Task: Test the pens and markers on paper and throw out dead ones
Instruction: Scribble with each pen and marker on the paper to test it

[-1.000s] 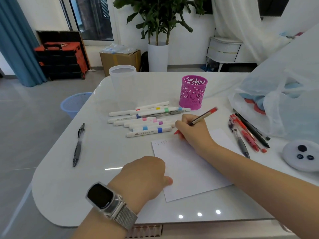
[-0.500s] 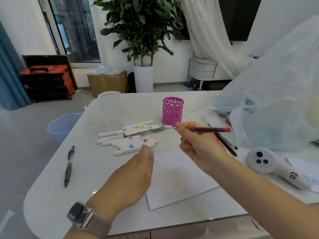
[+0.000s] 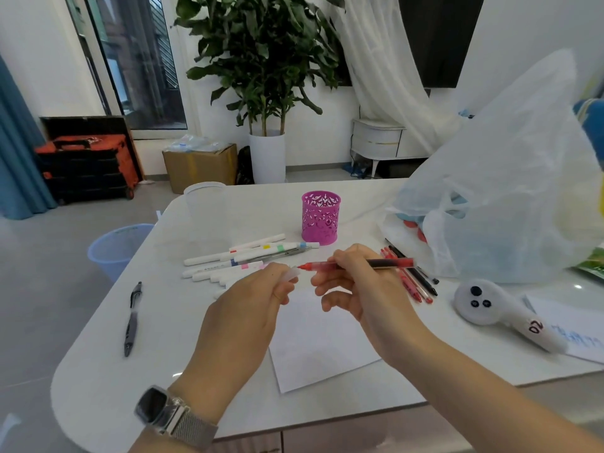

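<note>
My right hand (image 3: 351, 284) holds a red pen (image 3: 389, 264) level above the table, its red tip pointing left. My left hand (image 3: 251, 305) pinches a clear pen cap (image 3: 292, 274) just left of that tip, a small gap between them. Under both hands lies a white sheet of paper (image 3: 320, 348). Several white markers (image 3: 235, 261) with coloured bands lie in a row beyond my left hand. A bunch of red and black pens (image 3: 416, 282) lies to the right of my right hand. A single black pen (image 3: 131, 318) lies apart at the left.
A pink openwork pen cup (image 3: 320, 215) stands behind the markers, a clear plastic cup (image 3: 205, 210) to its left. A big white plastic bag (image 3: 510, 197) fills the right side, a white device (image 3: 496, 308) in front of it. A blue waste bin (image 3: 114, 250) stands on the floor at left.
My right hand lifted the red pen off the paper and turned it level. My left hand rose from the sheet and now holds the clear cap at the pen's tip.
</note>
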